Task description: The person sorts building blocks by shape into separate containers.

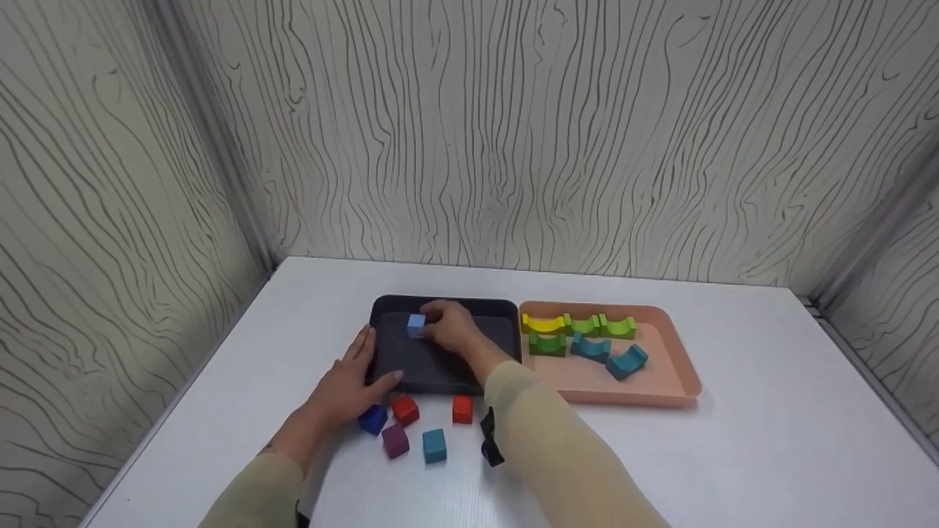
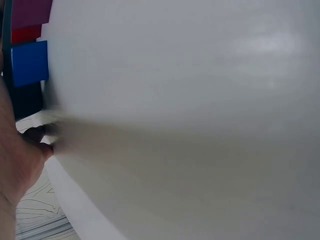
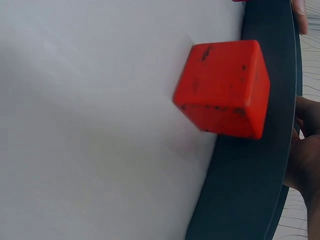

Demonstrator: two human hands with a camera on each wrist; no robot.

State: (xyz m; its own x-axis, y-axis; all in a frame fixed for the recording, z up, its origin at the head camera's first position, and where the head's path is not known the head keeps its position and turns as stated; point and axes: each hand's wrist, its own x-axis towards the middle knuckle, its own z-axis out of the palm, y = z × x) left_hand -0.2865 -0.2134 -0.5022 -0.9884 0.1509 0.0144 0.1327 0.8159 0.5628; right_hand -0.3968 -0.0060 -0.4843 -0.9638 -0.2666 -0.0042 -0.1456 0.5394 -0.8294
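A light blue cube (image 1: 416,325) is pinched between the thumb and fingers of my right hand (image 1: 449,327), over the left part of the dark tray (image 1: 396,367). My left hand (image 1: 345,389) lies against that tray's left edge, fingers straight along the side and thumb over the near rim. Close to its thumb are a dark blue cube (image 1: 373,419) and a red cube (image 1: 405,409). In the right wrist view, another red cube (image 3: 222,87) with dark specks stands by the tray's outer wall, and the wall partly hides the right hand (image 3: 307,150).
A purple cube (image 1: 395,441) and a teal cube (image 1: 434,446) sit in front of the dark tray. To its right, a pink tray (image 1: 671,367) holds several arch-shaped blocks, including yellow (image 1: 544,324), green (image 1: 547,345) and teal (image 1: 627,362) ones. Patterned panels (image 1: 499,147) rise behind the table.
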